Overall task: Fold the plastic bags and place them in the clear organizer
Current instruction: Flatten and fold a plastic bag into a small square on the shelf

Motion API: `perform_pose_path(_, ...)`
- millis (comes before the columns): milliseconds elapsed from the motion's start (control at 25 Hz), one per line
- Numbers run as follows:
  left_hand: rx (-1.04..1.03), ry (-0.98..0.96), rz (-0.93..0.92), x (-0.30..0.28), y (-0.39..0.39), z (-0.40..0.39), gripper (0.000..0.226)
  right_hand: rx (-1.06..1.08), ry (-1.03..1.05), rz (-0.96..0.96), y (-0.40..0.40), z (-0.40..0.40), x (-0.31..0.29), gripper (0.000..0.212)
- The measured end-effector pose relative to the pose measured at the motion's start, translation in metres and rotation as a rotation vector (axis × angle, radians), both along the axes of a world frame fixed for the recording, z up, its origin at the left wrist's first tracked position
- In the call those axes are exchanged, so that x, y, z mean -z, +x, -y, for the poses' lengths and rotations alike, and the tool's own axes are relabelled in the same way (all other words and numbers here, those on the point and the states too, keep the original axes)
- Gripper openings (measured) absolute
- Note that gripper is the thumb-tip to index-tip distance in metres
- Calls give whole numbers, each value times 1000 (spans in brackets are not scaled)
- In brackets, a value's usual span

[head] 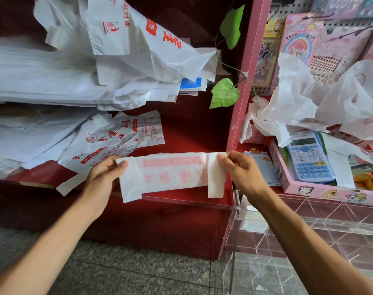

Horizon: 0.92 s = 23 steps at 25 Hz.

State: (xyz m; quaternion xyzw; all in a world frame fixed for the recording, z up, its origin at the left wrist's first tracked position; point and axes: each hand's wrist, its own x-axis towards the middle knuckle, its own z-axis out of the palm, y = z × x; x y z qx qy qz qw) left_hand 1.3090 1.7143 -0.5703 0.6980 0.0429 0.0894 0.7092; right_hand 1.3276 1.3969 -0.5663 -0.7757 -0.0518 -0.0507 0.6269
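Above the front edge of the red shelf I hold a folded plastic bag stretched flat between both hands. My left hand has its grip closed on the bag's left end, and my right hand pinches the right end. The clear organizer stands below my right arm, just beside the shelf's right corner.

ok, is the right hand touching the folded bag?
Touching. The head view shows the right hand pinching the upper right end of the folded bag; the left hand holds the other end.
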Motion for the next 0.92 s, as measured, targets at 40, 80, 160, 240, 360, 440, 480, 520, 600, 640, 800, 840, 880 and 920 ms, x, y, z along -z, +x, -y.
perform_pose_path(40,-20,-43,-18,-1,1,3,12,15,24,-5,1,-2,-1,27)
perform_pose_path(80,-46,-79,-38,0,2,5,13,14,44,-29,3,-3,0,24)
perform_pose_path(160,-92,-104,-69,2,3,8,14,-39,82,-151,5,-3,4,22)
perform_pose_path(240,-141,-64,-86,6,4,11,14,-99,61,-252,5,-5,9,46)
perform_pose_path(360,-158,-30,-110,13,5,13,12,-92,-20,-268,3,-7,11,56)
perform_pose_path(440,-129,-9,-123,14,6,10,12,-57,-50,-244,3,-8,10,54)
perform_pose_path(480,-103,13,-135,14,6,8,17,-39,-73,-230,4,-8,10,52)
perform_pose_path(520,-70,58,-153,13,6,6,22,-25,-99,-219,6,-8,11,51)
perform_pose_path(600,-22,180,-184,11,3,4,27,10,-130,-206,11,-9,12,48)
perform_pose_path(640,-39,214,-189,11,2,4,26,44,-126,-199,13,-9,13,46)
perform_pose_path(800,-236,110,-267,13,5,7,23,224,-337,-41,12,-11,12,46)
perform_pose_path(840,-233,26,-297,14,5,9,22,238,-385,17,10,-13,11,44)
perform_pose_path(880,-203,-59,-318,14,4,15,21,238,-417,65,7,-16,9,42)
perform_pose_path(920,-159,-129,-332,12,2,22,20,222,-441,103,4,-19,7,38)
